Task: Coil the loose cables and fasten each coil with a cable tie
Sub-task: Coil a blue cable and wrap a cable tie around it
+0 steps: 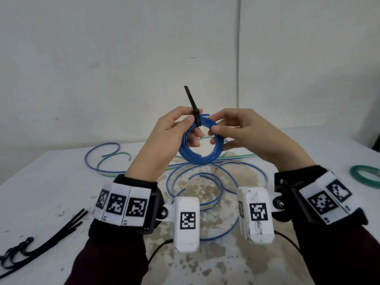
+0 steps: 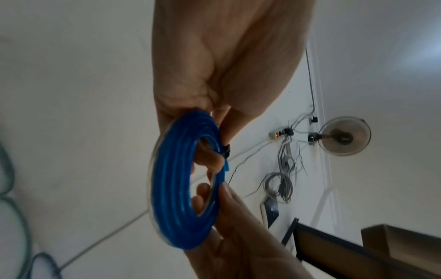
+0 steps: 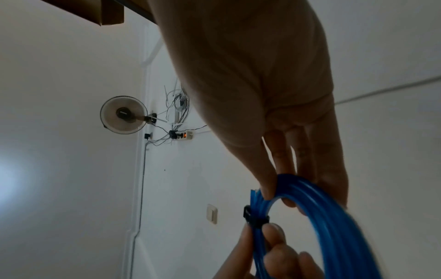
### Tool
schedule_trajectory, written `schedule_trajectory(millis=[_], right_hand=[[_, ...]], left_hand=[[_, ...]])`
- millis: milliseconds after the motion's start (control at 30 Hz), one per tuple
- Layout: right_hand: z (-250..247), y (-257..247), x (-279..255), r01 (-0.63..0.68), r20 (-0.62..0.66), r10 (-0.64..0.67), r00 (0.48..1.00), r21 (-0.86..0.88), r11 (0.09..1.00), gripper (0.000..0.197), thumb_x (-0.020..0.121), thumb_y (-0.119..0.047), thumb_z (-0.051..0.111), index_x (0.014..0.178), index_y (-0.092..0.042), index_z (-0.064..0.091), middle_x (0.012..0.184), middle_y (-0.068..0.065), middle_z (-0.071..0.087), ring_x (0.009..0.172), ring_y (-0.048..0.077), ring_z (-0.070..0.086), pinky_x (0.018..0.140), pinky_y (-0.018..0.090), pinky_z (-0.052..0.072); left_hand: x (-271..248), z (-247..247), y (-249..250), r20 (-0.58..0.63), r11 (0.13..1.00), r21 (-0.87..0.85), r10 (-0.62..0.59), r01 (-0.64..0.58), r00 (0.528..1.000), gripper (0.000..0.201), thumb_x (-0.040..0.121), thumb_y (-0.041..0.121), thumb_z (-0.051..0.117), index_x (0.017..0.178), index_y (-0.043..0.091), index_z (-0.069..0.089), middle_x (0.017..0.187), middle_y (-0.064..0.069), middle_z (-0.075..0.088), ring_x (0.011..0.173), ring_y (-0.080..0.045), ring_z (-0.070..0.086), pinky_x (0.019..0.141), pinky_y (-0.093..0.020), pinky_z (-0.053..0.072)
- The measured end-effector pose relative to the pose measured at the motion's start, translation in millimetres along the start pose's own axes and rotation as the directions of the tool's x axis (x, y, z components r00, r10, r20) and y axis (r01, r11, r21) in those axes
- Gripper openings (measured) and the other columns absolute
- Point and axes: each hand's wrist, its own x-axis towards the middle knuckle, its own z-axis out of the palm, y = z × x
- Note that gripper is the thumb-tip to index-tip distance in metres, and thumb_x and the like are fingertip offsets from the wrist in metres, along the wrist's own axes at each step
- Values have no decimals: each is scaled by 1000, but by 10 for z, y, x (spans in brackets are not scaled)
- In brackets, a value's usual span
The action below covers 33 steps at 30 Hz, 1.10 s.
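A blue cable coil (image 1: 202, 156) hangs in the air above the table, held between both hands. A black cable tie (image 1: 193, 105) wraps the coil's top, and its tail sticks up. My left hand (image 1: 185, 128) pinches the coil on its left side, right at the tie. My right hand (image 1: 218, 130) pinches the coil's upper right, thumb in front and fingers through the ring. The left wrist view shows the coil (image 2: 171, 181) edge-on with the tie's head (image 2: 225, 151) by my fingers. In the right wrist view the tie (image 3: 254, 218) circles the blue strands (image 3: 334, 226).
Loose blue and green cables (image 1: 205, 182) sprawl over the white table (image 1: 51, 182) under my hands. Spare black cable ties (image 1: 41, 241) lie at the front left. A green coil (image 1: 366, 178) rests at the right edge. A plain wall stands behind.
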Motion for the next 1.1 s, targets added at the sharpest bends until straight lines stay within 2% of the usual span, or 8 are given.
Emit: schedule_trajectory(millis=[100, 233, 333, 467, 567, 700, 933, 1100], right_hand=[[-275, 86, -226, -60, -66, 58, 996, -26, 998, 11, 90, -5, 60, 99, -10, 65, 81, 9, 67, 71, 15, 68, 62, 25, 56], [-825, 317, -589, -137, -292, 155, 944, 81, 987, 13, 90, -7, 61, 103, -6, 65, 85, 11, 71, 69, 14, 69, 60, 25, 55], [-1234, 521, -846, -148, -463, 222, 858, 192, 970, 13, 91, -7, 59, 104, -5, 62, 84, 9, 69, 67, 12, 69, 62, 27, 58], [-1716, 816, -1096, -183, -592, 323, 738, 284, 941, 8, 92, -5, 59, 98, -8, 61, 84, 9, 68, 66, 13, 68, 67, 30, 60], [-2034, 1036, -1212, -180, -690, 375, 618, 341, 923, 8, 92, -1, 58, 94, -9, 57, 82, 9, 65, 68, 16, 66, 59, 26, 59], [-2434, 1347, -1273, -190, -786, 399, 473, 351, 917, 10, 91, 1, 57, 91, -8, 54, 78, 10, 62, 67, 16, 64, 63, 31, 60], [-2731, 1710, -1319, -300, -834, 449, 322, 360, 883, 16, 88, 0, 62, 81, -11, 52, 92, 18, 62, 71, 22, 64, 71, 41, 58], [-2773, 1822, -1363, -414, -862, 448, 238, 328, 850, 18, 84, -4, 69, 76, -12, 55, 96, 17, 64, 72, 24, 65, 68, 40, 59]], left_hand=[[41, 284, -116, 32, 999, 39, -23, 22, 999, 24, 100, 12, 45, 115, 8, 63, 80, -10, 65, 61, -17, 60, 64, -24, 53], [147, 798, -310, 88, 992, 5, -122, 122, 989, 19, 99, 12, 47, 100, 16, 65, 82, -2, 67, 69, -14, 63, 69, -27, 51], [260, 1242, -455, 146, 955, -160, -226, 249, 963, 20, 99, 10, 45, 92, 15, 64, 79, -4, 65, 65, -15, 63, 65, -27, 48], [372, 1830, -718, 160, 869, -344, -319, 356, 934, 22, 99, 11, 44, 89, 13, 64, 64, 1, 64, 54, -11, 61, 58, -25, 47], [422, 2160, -925, 122, 782, -460, -413, 420, 902, 21, 98, 12, 44, 88, 13, 62, 56, 3, 61, 47, -9, 58, 52, -22, 47], [468, 2379, -1136, 133, 680, -530, -524, 507, 842, 20, 98, 14, 44, 85, 14, 60, 51, 6, 58, 43, -7, 54, 59, -25, 43], [526, 2474, -1373, 175, 590, -562, -601, 580, 780, 17, 97, 15, 47, 87, 14, 61, 51, 5, 57, 45, -8, 52, 58, -23, 42], [521, 2440, -1460, 201, 552, -579, -616, 600, 761, 15, 96, 13, 49, 89, 11, 62, 57, 2, 57, 51, -11, 53, 60, -24, 46]])
